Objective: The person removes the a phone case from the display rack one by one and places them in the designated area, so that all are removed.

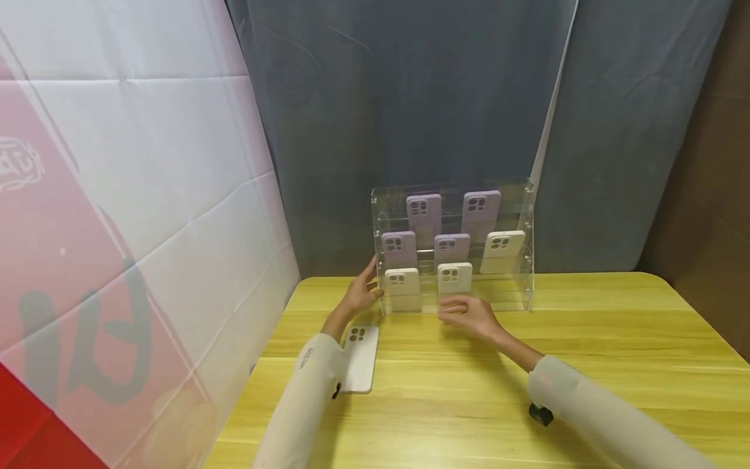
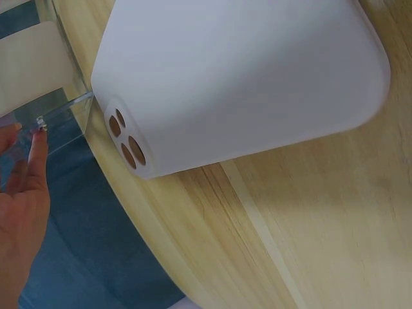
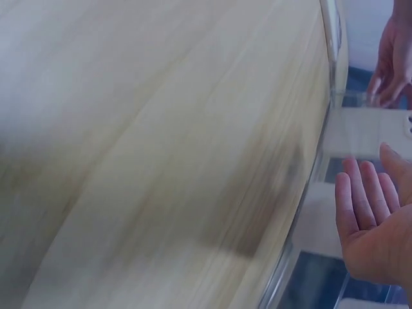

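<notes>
A clear acrylic display stand (image 1: 504,301) holds several purple phone cases (image 1: 424,218) and three white ones, in stepped rows. My left hand (image 1: 360,293) grips the stand's left side, thumb in front and fingers behind; the left wrist view shows a fingertip at a small fitting there. In front of the lower middle white case (image 1: 454,275) is my right hand (image 1: 471,314), its fingers extended and loosely together, as the right wrist view shows, with nothing held. Another white phone case (image 1: 362,361) lies on the table by my left forearm, camera cutouts up.
Under everything is a yellow wood-grain table (image 1: 445,397), its far edge just behind the stand. A dark grey curtain (image 1: 410,104) hangs behind. At the left stands a white and pink printed cloth wall (image 1: 176,150); a brown panel (image 1: 703,195) is at the right.
</notes>
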{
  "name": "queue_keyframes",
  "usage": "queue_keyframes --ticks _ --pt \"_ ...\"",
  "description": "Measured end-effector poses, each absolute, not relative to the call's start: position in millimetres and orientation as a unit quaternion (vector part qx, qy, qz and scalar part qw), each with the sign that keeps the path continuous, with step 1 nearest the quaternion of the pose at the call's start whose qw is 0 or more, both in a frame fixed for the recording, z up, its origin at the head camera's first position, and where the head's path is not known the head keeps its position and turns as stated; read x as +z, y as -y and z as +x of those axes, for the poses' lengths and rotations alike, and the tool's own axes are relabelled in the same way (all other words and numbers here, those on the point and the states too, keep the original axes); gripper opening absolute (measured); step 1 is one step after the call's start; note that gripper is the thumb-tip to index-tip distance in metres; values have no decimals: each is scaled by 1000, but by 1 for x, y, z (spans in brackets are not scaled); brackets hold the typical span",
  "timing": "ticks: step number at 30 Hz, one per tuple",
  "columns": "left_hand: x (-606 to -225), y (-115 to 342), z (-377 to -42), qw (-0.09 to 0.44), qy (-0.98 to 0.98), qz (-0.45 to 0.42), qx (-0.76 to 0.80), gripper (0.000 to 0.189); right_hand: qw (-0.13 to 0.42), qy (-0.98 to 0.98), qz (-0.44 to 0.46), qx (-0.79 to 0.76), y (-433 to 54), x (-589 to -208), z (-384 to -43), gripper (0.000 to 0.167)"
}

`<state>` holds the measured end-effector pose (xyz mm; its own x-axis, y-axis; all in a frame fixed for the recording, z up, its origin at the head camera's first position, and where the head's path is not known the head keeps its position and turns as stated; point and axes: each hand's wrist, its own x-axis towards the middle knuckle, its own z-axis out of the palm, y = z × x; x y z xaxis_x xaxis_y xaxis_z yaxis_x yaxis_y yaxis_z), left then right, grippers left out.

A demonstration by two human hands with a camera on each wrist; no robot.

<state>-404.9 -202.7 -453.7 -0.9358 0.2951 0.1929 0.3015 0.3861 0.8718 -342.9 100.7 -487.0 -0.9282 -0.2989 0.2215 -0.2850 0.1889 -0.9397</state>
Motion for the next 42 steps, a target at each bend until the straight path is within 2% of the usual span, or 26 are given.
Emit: queue_keyframes --ticks 20,30,42 --pt "-456 202 -407 10 835 -171 -523 98 -58 -822 -159 -544 -168 -469 -350 39" --pt "-458 202 -407 8 832 -171 -528 99 -123 -846 -149 -497 -171 -459 -363 35" --pt "-459 202 -410 9 834 -175 -523 99 -114 -837 -151 -514 -157 -449 -379 44"
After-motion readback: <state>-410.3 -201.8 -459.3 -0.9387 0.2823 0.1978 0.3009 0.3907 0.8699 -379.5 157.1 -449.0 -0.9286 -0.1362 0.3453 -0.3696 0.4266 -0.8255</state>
